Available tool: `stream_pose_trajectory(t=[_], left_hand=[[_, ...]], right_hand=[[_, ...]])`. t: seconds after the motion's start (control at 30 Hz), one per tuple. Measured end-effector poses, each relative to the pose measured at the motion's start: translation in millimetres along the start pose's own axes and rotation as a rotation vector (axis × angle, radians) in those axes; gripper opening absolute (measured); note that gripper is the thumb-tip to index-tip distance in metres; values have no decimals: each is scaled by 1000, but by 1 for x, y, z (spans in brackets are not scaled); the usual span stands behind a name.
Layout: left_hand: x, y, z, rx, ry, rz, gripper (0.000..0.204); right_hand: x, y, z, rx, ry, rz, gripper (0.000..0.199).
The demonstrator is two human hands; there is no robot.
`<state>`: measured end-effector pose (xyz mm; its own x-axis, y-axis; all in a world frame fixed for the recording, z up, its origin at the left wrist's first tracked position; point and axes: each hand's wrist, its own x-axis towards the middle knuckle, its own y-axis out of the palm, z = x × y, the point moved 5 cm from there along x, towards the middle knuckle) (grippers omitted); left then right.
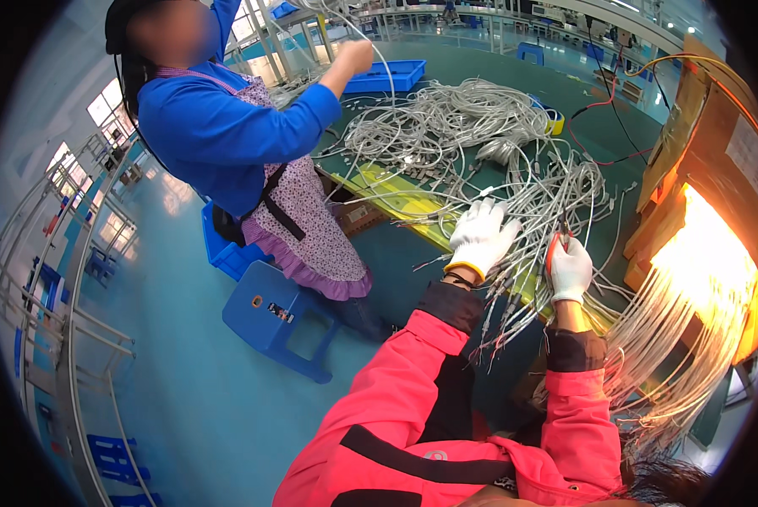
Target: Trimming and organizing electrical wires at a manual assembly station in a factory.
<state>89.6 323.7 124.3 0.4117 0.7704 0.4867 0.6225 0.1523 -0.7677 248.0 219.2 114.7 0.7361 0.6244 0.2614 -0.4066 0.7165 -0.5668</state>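
While the left hand (pixel 480 237) spreads flat on grey cables (pixel 446 127) (green table (pixel 514 68)), right hand (pixel 570 266) fingers clamp red-handled pliers (pixel 554 247).

Cables crowd the bench; open floor lies lower left.

The cable heap (pixel 455 135) covers the green bench (pixel 582 93) across the upper middle of the frame, and loose strands spill over the yellow edge (pixel 396 198), hemming in the left hand (pixel 478 237) and right hand (pixel 569 266). Cardboard boxes (pixel 692 144) and a glaring bright patch wall off the right side, with hanging cables (pixel 666 355) below them. A co-worker (pixel 227 127) and a blue stool (pixel 281 317) block the upper left and centre. A blue tray (pixel 391 76) sits at the bench's far end. Bare floor (pixel 184 406) at lower left gives passage.
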Motion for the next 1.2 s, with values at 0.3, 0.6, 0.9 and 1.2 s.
stream_pose_trajectory(t=[0.3, 0.6, 0.9, 1.2], left_hand=[[-1, -2, 1, -9, 7, -25, 43], [-1, -3, -2, -10, 66, -91, 36], [-3, 0, 1, 7, 64, -133, 33], [-1, -1, -1, -46, 27, -31, 41]], right_hand=[[-2, -1, 3, 25, 12, 6, 35], [2, 3, -5, 32, 1, 6, 35], [-1, 0, 2, 29, -2, 4, 35], [-2, -4, 3, 27, -25, -11, 33]])
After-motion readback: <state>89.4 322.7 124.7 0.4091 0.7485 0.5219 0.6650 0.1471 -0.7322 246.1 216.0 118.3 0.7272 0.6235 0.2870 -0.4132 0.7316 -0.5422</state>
